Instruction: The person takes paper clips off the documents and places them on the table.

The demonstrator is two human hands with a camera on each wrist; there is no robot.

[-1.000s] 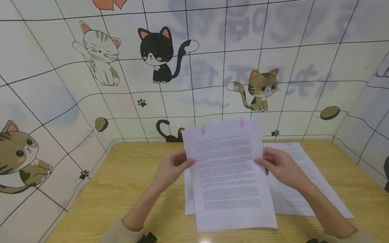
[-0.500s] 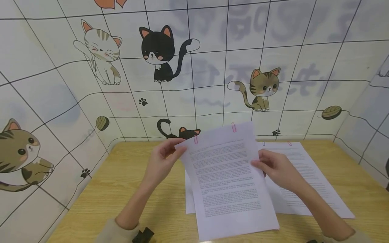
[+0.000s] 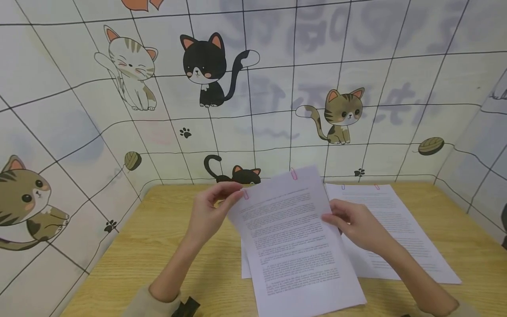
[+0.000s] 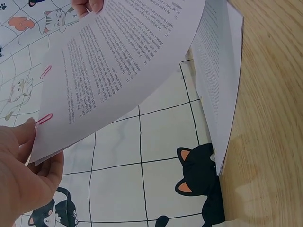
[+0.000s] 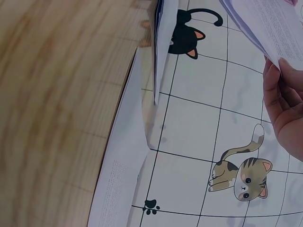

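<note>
Both hands hold one bundle of printed sheets (image 3: 295,240) above the wooden table (image 3: 166,246), its lower end toward the person and its top tilted toward 11 o'clock.

Left hand (image 3: 207,213): fingers and thumb are closed in a pinch on the bundle's top left corner, right beside a pink paper clip (image 3: 245,194). The left wrist view shows the same pinch, with the thumb under the paper and the fingertips (image 4: 26,130) on top by the clip.

Right hand (image 3: 356,224): fingers are curled around the bundle's right edge at about mid-height, thumb on the printed face. The right wrist view shows only part of this hand at the paper's edge.

A second pink paper clip (image 3: 293,173) sits on the bundle's top edge, at 1 o'clock from the first.

More printed sheets (image 3: 396,229) lie flat on the table at 3 o'clock from the held bundle, partly covered by it and by the right forearm. Another sheet (image 3: 245,264) lies flat beneath the bundle, its left edge showing.

The wall (image 3: 277,88) behind the table, at 12 o'clock, carries a tile pattern with cartoon cats. A black cat figure (image 3: 233,174) sits just above the table's far edge, near the left hand.
</note>
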